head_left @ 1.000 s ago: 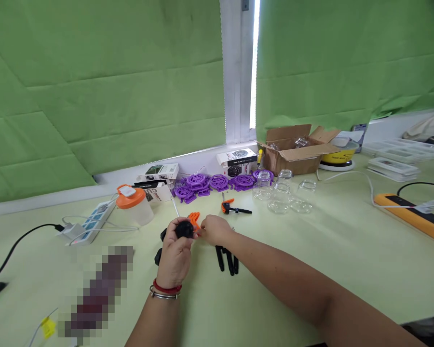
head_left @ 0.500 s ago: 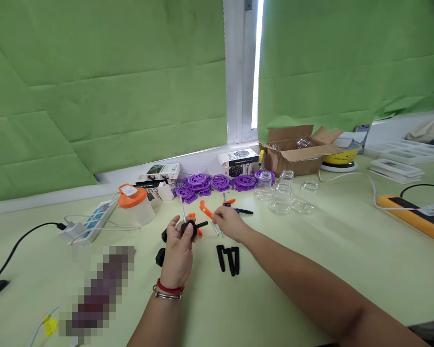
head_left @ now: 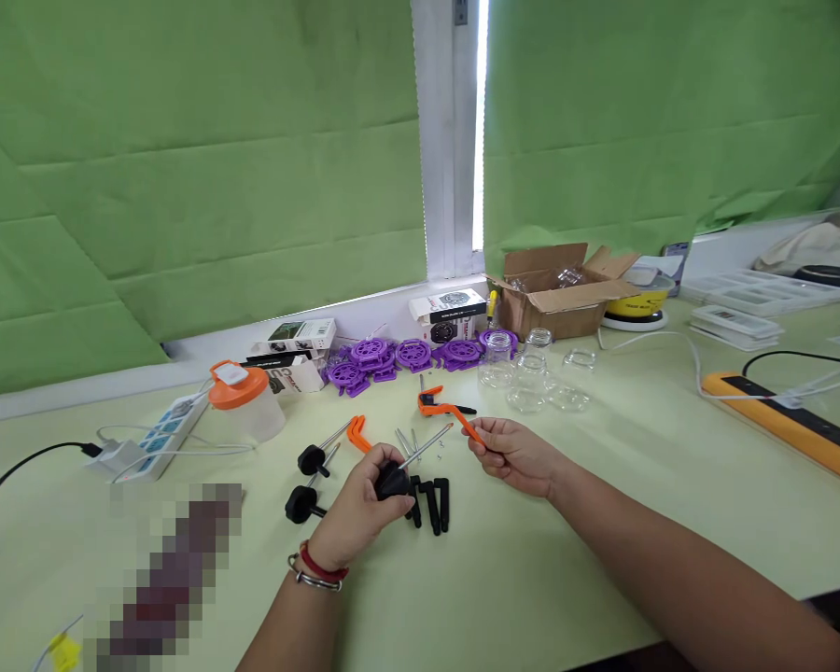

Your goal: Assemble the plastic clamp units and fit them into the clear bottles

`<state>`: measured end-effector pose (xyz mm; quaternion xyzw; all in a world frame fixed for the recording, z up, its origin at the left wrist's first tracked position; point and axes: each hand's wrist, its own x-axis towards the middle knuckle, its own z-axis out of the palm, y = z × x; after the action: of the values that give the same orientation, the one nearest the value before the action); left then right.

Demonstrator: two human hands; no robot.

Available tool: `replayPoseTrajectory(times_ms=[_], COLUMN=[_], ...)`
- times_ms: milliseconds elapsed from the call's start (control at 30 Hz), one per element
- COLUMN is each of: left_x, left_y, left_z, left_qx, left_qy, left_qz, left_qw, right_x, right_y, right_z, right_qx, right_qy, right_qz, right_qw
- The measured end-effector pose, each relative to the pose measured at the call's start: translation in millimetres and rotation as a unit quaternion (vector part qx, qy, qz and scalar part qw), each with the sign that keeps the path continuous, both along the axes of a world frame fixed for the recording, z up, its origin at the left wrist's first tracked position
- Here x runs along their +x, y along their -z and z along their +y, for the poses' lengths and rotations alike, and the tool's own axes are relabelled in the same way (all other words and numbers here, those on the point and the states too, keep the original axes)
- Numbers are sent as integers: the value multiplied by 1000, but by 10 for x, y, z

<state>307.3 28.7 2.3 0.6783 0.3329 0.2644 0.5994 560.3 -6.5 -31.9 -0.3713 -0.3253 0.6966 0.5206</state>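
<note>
My left hand (head_left: 364, 509) is closed round a black knob (head_left: 392, 482) whose thin metal shaft (head_left: 428, 445) points up and to the right. In my right hand (head_left: 508, 453) is one end of a bent orange crank arm (head_left: 462, 422), held a little apart from the shaft's tip. Two similar black knobs with shafts (head_left: 313, 459) lie to the left of my left hand. Another pair of orange arms (head_left: 357, 432) rests behind it. Several black handles (head_left: 430, 507) lie beside the left fingers, partly hidden. Loose metal pins (head_left: 407, 441) lie between the hands.
Purple slotted discs (head_left: 414, 355) line the back, near white boxes (head_left: 301, 336). Clear glass jars (head_left: 528, 383) stand before a cardboard box (head_left: 556, 303). An orange-lidded cup (head_left: 248, 401) and a power strip (head_left: 172, 434) are left; an orange power strip (head_left: 777, 411) is right.
My left hand has swung the knob's shaft from upright to pointing right. My right hand has drawn the orange crank arm to the right and turned it. The view has shifted slightly.
</note>
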Motion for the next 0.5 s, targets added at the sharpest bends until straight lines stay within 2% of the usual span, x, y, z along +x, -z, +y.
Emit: replayPoseTrajectory(times_ms=[167,500], left_x=[-6,-30], left_y=[25,32], left_z=[23,45], left_qx=[2,-10], left_qy=[-1,18], left_qz=[-12,-33], left_qw=[1000,999], right_x=[11,44], right_y=[16,19], right_z=[-9,-3], right_qx=[-2,16], right_qy=[-39,-13], right_qz=[-37,-44], right_qw=[999,999])
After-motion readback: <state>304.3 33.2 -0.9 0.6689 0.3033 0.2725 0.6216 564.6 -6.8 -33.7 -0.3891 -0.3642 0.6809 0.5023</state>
